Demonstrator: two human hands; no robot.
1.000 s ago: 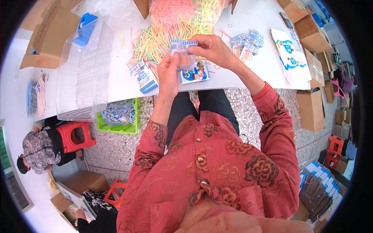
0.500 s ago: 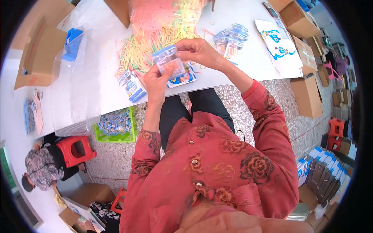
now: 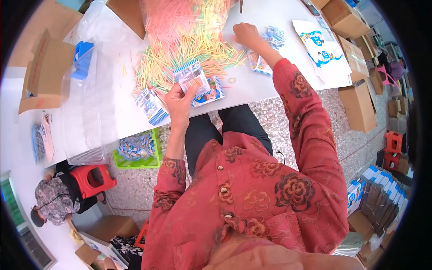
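Note:
My left hand (image 3: pixel 179 102) pinches a small blue-and-white packet (image 3: pixel 192 77) between thumb and fingers. Pink and yellow sticks show through its clear window. Under it, at the table's near edge, lies another packet (image 3: pixel 212 93) with a printed picture. Left of the hand rests a short stack of flat packets (image 3: pixel 151 107). My right hand (image 3: pixel 246 34) is closed, reaching over the table beside a group of filled packets (image 3: pixel 272 40); what its fingers hold, if anything, is hidden. A heap of thin pink, yellow and green sticks (image 3: pixel 189 49) spreads between the hands' far sides.
A rubber band (image 3: pixel 232 80) lies on the white table (image 3: pixel 121 112). Clear plastic trays (image 3: pixel 87 150), a blue holder (image 3: pixel 82 60) and a cardboard box (image 3: pixel 47 74) stand left. A white printed bag (image 3: pixel 321 51) lies right. Below is a green crate (image 3: pixel 156 148); a person sits far left.
My right hand has left the packet and moved away to the far right, by the packet group. My left hand still holds the packet, now tilted with its window facing up.

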